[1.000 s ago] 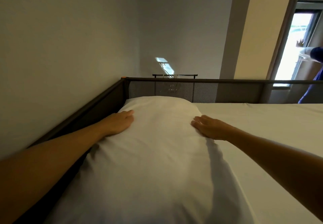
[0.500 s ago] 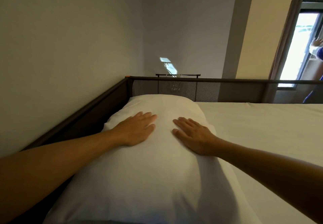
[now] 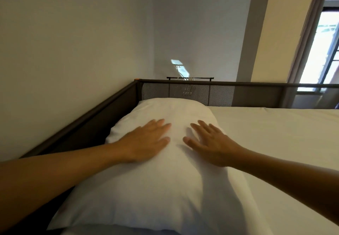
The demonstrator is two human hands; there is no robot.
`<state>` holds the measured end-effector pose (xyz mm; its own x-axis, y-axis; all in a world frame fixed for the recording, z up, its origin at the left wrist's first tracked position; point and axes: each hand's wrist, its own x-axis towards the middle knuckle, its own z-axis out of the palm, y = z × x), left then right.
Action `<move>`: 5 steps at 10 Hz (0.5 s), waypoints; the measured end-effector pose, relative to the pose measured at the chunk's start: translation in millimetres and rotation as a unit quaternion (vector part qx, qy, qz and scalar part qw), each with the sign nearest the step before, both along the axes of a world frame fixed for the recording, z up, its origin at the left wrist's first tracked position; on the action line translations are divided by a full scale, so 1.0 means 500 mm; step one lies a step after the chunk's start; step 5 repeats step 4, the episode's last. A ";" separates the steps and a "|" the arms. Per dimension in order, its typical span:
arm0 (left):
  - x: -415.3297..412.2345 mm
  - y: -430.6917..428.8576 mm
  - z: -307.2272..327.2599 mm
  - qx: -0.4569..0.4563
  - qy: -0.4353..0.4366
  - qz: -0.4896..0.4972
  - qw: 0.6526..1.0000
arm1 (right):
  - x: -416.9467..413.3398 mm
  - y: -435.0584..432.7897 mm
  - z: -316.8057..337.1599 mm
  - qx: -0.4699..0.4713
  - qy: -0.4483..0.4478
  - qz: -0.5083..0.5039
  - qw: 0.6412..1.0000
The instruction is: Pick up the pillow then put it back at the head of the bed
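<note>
White cotton covers the pillow [image 3: 165,176], which lies lengthwise along the bed's left edge, its far end close to the dark mesh headboard [image 3: 220,96] and its left side against the dark side rail [image 3: 95,117]. Both hands rest palm-down on its upper half, gripping nothing. The left hand [image 3: 146,139] lies flat with its fingers [image 3: 159,124] stretched out and close together, tips aimed toward the headboard and slightly inward. The right hand [image 3: 211,143] lies just beside it, with only a narrow strip of pillowcase between the 2 thumbs; its fingers [image 3: 203,126] are spread a little and flat on the fabric. Beyond the fingertips the pillow rises to a rounded end. To the right of the right hand's fingers the pale sheet [image 3: 275,143] stretches away smooth. Past the headboard stands a plain wall [image 3: 192,23], with a bright window [image 3: 324,51] off to the far right.
</note>
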<state>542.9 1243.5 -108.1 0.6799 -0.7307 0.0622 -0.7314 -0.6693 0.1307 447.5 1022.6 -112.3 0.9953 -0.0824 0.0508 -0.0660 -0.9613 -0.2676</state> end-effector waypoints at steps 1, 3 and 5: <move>0.003 0.016 -0.012 0.014 0.003 -0.019 1.000 | -0.014 0.003 -0.014 -0.015 0.035 0.013 0.999; 0.076 0.130 0.061 0.125 0.043 0.176 0.975 | -0.057 -0.077 0.023 0.010 0.161 -0.089 0.983; 0.065 0.142 0.145 0.161 0.000 0.144 0.976 | -0.098 -0.108 0.083 -0.014 0.141 -0.120 0.983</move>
